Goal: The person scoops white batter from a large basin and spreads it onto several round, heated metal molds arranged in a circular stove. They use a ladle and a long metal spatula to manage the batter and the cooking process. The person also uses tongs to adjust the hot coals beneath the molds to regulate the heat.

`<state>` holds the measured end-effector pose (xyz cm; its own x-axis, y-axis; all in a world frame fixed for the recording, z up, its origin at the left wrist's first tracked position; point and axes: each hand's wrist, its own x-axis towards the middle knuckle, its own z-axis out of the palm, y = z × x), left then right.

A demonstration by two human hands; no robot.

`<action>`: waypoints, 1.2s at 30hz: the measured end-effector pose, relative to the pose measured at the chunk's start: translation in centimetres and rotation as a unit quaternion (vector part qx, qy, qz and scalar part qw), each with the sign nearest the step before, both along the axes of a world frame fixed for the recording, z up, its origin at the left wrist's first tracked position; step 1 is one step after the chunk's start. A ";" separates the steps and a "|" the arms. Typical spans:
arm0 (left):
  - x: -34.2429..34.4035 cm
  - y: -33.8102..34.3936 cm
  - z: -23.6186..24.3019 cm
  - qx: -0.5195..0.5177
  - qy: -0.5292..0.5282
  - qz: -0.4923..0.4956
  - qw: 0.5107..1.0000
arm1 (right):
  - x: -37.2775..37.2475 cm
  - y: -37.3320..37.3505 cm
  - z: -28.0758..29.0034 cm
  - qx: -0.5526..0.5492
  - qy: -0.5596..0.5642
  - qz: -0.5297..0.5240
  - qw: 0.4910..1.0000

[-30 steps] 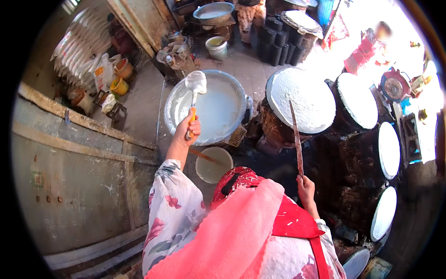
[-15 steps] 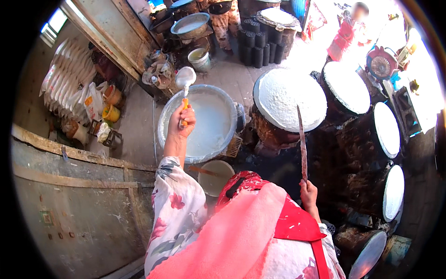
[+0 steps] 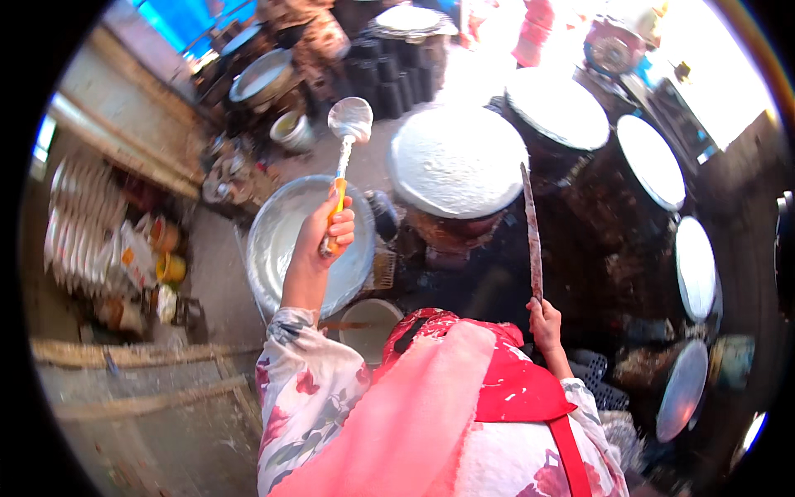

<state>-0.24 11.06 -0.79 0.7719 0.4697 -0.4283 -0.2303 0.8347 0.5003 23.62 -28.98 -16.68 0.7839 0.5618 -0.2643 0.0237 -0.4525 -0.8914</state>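
Observation:
My left hand (image 3: 325, 228) is wrapped round the yellow-orange handle of a ladle (image 3: 351, 118), whose bowl and neck are coated in white batter. It is raised over a wide grey basin (image 3: 253, 263) of the same white liquid, with the ladle's bowl beyond the far rim. To the right stands a round drum-shaped stove with a griddle (image 3: 458, 157) topped by a white layer of batter. My right hand (image 3: 545, 325) grips one end of a long, thin, flat blade (image 3: 532, 232), stained brownish. Its tip points away from me, at the griddle's right edge.
More round white-topped griddles (image 3: 650, 161) curve round on the right. A small bucket (image 3: 370, 327) with a stick in it is close to me. Black cylinders (image 3: 385, 83) stack at the back. White sacks (image 3: 83, 224) and a yellow pail (image 3: 171, 267) are at left.
The whole view has swung, shifting the griddles leftward in it. The ladle has moved from above the basin toward the nearest griddle. Both hands keep their hold.

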 end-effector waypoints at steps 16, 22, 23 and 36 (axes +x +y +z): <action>37.6 -27.1 10.0 -0.204 -0.111 -0.561 0.795 | 7.7 -19.0 2.2 0.167 0.023 -0.418 0.892; 46.9 -43.5 10.6 -0.193 -0.027 -0.708 0.679 | 7.8 -29.0 2.7 0.149 -0.055 -0.593 0.789; 48.1 -46.2 10.5 -0.188 -0.016 -0.728 0.659 | 7.6 -30.5 2.8 0.157 -0.059 -0.626 0.762; 50.5 -76.3 4.4 0.121 -0.012 -0.917 0.380 | 5.9 -41.1 -1.3 -0.016 -0.101 -0.837 0.537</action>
<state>50.21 -65.28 3.59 -0.1011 -0.8437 -0.5272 0.6209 -0.4675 0.6292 29.48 -70.08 -17.95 0.1972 -0.9780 -0.0682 -0.3460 -0.0043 -0.9382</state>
